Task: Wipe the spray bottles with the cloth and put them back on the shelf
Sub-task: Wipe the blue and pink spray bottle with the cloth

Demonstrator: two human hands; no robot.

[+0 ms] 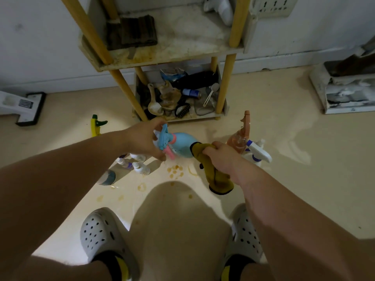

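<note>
Five spray bottles (180,146), one cloth (220,180)

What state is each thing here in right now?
Blue spray bottle: held sideways, off the floor.
Left hand: grips its sprayer head.
Yellow cloth: against the bottle's base.
Right hand: grips the cloth.
Orange spray bottle: standing on floor.
Yellow spray bottle: standing on floor.

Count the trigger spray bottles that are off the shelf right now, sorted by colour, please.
Blue spray bottle: 1, gripped by the left hand, with the right hand holding the cloth against it
Orange spray bottle: 1, on the floor
White spray bottle: 1, on the floor
Yellow spray bottle: 1, on the floor
Total: 4
</note>
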